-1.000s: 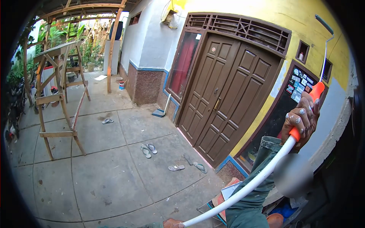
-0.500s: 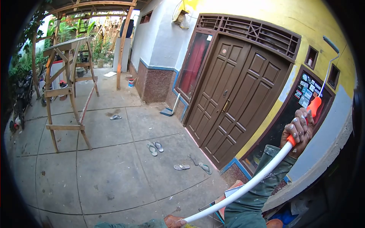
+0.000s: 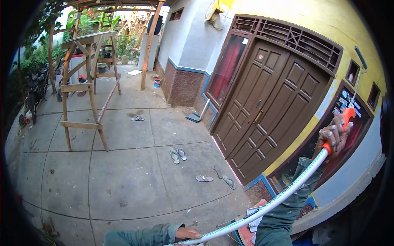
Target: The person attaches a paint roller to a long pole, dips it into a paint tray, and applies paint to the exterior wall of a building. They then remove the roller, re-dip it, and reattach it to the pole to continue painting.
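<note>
My right hand (image 3: pixel 331 139), flecked with pale paint, is closed round the orange handle of a paint roller (image 3: pixel 348 116). A white pole (image 3: pixel 283 197) with a green pattern runs from that handle down to the bottom of the view. Near the bottom edge my left hand (image 3: pixel 188 234) grips the pole's lower part, its fingers partly hidden. The bluish roller sleeve (image 3: pixel 361 57) sits on a bent wire frame and overlaps the yellow wall (image 3: pixel 349 33), above a small framed opening (image 3: pixel 352 73). A stickered window (image 3: pixel 344 102) lies behind the handle.
A brown double door (image 3: pixel 264 110) stands ahead, with several sandals (image 3: pixel 204 178) on the tiled floor before it. A long-handled dustpan (image 3: pixel 194 117) leans by the wall. At left stand a wooden trestle (image 3: pixel 82 124) and a motorcycle (image 3: pixel 37 90).
The view has shifted, so the scene sits further right. Against the wall, the roller has moved slightly left. The pole's green pattern now shows, and more of my left forearm is visible.
</note>
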The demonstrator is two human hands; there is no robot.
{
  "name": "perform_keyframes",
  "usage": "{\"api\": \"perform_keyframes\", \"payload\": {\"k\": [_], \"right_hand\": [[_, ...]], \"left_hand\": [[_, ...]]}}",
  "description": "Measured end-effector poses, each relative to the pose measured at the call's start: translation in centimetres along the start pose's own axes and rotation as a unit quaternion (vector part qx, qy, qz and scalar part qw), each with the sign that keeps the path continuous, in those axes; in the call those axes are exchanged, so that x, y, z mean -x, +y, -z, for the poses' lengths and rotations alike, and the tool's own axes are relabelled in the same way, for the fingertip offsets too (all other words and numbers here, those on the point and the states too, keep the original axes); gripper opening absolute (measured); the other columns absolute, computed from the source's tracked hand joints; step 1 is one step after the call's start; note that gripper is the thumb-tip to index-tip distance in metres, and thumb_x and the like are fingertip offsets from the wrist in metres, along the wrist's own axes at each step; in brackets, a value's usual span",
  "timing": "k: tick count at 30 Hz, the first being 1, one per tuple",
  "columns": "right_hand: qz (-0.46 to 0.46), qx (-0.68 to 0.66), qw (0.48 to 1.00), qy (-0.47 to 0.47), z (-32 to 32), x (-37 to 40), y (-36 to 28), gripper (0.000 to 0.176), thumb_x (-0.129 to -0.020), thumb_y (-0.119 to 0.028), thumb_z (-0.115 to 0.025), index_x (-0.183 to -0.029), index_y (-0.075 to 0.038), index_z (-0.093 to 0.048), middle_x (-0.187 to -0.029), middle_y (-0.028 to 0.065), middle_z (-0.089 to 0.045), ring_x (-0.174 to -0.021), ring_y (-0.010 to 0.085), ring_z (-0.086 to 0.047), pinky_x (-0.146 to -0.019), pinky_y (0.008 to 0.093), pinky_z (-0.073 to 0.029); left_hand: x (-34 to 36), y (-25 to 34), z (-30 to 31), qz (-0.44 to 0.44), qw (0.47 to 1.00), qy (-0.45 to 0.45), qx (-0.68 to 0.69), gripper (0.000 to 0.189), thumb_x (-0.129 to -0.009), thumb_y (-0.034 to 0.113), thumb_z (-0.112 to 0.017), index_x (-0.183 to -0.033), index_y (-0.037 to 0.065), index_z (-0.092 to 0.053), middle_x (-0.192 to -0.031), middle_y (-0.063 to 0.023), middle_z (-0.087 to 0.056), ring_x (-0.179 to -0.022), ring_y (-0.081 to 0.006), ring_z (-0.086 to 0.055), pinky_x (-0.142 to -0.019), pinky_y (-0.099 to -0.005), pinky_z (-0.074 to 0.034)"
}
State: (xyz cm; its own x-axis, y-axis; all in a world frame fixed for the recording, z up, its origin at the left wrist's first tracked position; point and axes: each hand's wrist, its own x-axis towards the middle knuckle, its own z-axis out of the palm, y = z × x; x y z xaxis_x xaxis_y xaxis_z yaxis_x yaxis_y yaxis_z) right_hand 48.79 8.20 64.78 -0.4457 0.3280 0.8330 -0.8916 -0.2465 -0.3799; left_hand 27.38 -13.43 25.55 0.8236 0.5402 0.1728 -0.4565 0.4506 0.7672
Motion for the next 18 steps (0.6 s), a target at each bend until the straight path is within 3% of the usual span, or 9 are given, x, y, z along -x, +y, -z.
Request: {"api": "perform_keyframes", "payload": {"k": [1,3,5,7,8,10,11,13,18], "right_hand": [[0.007,-0.025,1.0,-0.015,-0.1,-0.5,0.3,0.034,-0.094,-0.04,-0.039,-0.085,-0.007,-0.033,-0.057,0.0004,-0.033,-0.036,0.0066,-0.035,-0.034,0.0227,-0.037],[0.014,-0.021,0.999,-0.029,-0.1,-1.2,0.5,0.035,-0.095,-0.04,-0.036,-0.088,-0.005,-0.032,-0.057,0.0009,-0.033,-0.037,0.0062,-0.037,-0.032,0.0216,-0.038],[0.012,-0.028,0.999,-0.026,-0.4,-1.4,0.7,0.037,-0.094,-0.042,-0.035,-0.087,-0.006,-0.032,-0.057,0.0007,-0.032,-0.037,0.0063,-0.037,-0.033,0.022,-0.039],[0.003,-0.005,1.0,0.008,-0.5,-1.1,0.5,0.038,-0.094,-0.043,-0.035,-0.086,-0.006,-0.032,-0.058,0.001,-0.033,-0.037,0.0065,-0.037,-0.032,0.0224,-0.039],[-0.007,0.002,1.0,0.023,-0.5,-1.0,0.3,0.038,-0.094,-0.043,-0.035,-0.086,-0.006,-0.032,-0.058,0.0012,-0.032,-0.037,0.0067,-0.036,-0.033,0.0223,-0.039],[-0.014,0.012,0.999,0.039,-0.4,-0.7,-0.1,0.038,-0.094,-0.043,-0.035,-0.085,-0.006,-0.032,-0.059,0.0014,-0.032,-0.037,0.0069,-0.036,-0.033,0.0222,-0.039],[-0.022,0.012,0.999,0.031,-0.3,-0.4,-0.4,0.038,-0.093,-0.042,-0.036,-0.087,-0.005,-0.034,-0.06,0.0022,-0.034,-0.039,0.0079,-0.038,-0.035,0.0229,-0.04],[-0.039,0.011,0.999,0.015,0.1,0.0,-0.9,0.037,-0.092,-0.041,-0.039,-0.09,-0.004,-0.036,-0.064,0.0039,-0.038,-0.044,0.01,-0.041,-0.041,0.0244,-0.041],[-0.083,0.011,0.996,-0.026,1.4,1.0,-1.7,0.038,-0.09,-0.037,-0.047,-0.097,0.001,-0.043,-0.074,0.0082,-0.049,-0.056,0.0151,-0.05,-0.054,0.0281,-0.045]], "left_hand": [[0.4,-0.1,0.1,-0.003,1.0,0.004,0.0,0.046,-0.093,0.044,-0.039,-0.112,0.002,-0.047,-0.054,0.0052,-0.038,-0.039,-0.0026,-0.038,-0.031,-0.0172,-0.03],[0.9,1.4,-0.5,0.075,0.979,-0.088,0.168,0.045,-0.093,0.043,-0.04,-0.113,0.003,-0.045,-0.058,0.0045,-0.042,-0.038,-0.0023,-0.039,-0.029,-0.017,-0.032],[0.3,2.6,-1.0,0.097,0.976,-0.12,0.152,0.037,-0.094,0.039,-0.04,-0.104,0.005,-0.049,-0.06,0.0026,-0.043,-0.044,-0.005,-0.041,-0.036,-0.0202,-0.035],[0.0,3.3,-3.3,0.096,0.978,-0.071,0.17,0.044,-0.089,0.048,-0.045,-0.071,0.009,-0.056,-0.048,0.0006,-0.044,-0.039,-0.0082,-0.039,-0.036,-0.025,-0.028],[0.0,3.0,-3.6,0.096,0.978,-0.072,0.171,0.044,-0.089,0.048,-0.045,-0.071,0.009,-0.056,-0.048,0.0006,-0.044,-0.039,-0.0082,-0.039,-0.036,-0.025,-0.028],[0.2,2.0,-4.0,0.087,0.99,0.108,0.014,0.053,-0.089,0.054,-0.039,-0.072,0.007,-0.057,-0.046,0.001,-0.042,-0.037,-0.0083,-0.037,-0.035,-0.0244,-0.026],[0.2,2.7,-4.9,0.09,0.99,0.106,0.014,0.053,-0.089,0.054,-0.039,-0.072,0.007,-0.057,-0.046,0.001,-0.042,-0.037,-0.0083,-0.037,-0.035,-0.0244,-0.026],[0.1,4.5,-6.6,-0.002,0.99,0.112,-0.085,0.054,-0.089,0.055,-0.038,-0.071,0.007,-0.058,-0.046,0.0015,-0.043,-0.038,-0.0088,-0.037,-0.036,-0.0247,-0.027],[0.2,3.7,-7.5,-0.041,0.973,0.186,-0.129,0.054,-0.089,0.053,-0.038,-0.066,0.009,-0.057,-0.047,0.001,-0.043,-0.038,-0.0104,-0.039,-0.037,-0.027,-0.029]]}}
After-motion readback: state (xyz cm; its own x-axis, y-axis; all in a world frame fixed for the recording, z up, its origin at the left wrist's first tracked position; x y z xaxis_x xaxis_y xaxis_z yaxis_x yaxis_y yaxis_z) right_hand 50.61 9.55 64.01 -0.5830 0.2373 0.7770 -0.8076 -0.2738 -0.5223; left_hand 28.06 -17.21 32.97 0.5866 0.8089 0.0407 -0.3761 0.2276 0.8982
